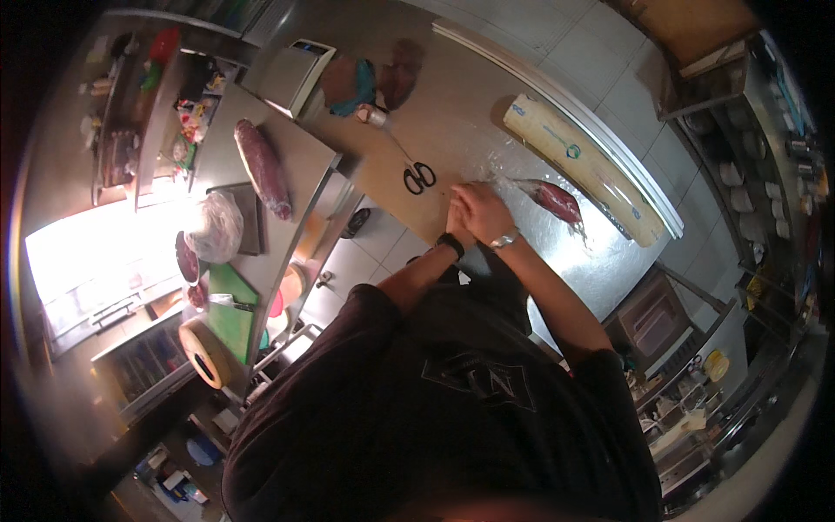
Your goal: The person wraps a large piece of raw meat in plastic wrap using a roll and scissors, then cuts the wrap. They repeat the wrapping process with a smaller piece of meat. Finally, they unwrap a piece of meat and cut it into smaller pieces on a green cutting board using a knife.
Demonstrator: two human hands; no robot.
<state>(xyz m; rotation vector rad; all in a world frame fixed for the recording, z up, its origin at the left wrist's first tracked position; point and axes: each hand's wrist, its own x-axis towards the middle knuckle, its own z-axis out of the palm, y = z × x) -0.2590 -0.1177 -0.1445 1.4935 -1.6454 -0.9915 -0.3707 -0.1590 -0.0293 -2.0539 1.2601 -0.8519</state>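
Observation:
My left hand (pixel 458 220), with a black band at its wrist, lies against my right hand (pixel 481 210), which wears a metal-banded watch. The two meet at the steel table's near edge, and the right partly covers the left; whether anything is between them is hidden. Just right of them, a piece of dark red meat in clear plastic film (pixel 554 201) lies on the table (pixel 470 140). Black-handled scissors (pixel 419 177) rest to their left, and a roll of twine (pixel 372 115) sits beyond, its strand running toward the scissors.
A large roll of plastic film (pixel 584 169) lies along the far right edge. Further back are a scale (pixel 301 77), a teal cloth (pixel 357 88) and a dark red piece (pixel 399 73). The left counter holds a long piece of meat (pixel 263 169), a plastic bag (pixel 215 227) and a green cutting board (pixel 231 313).

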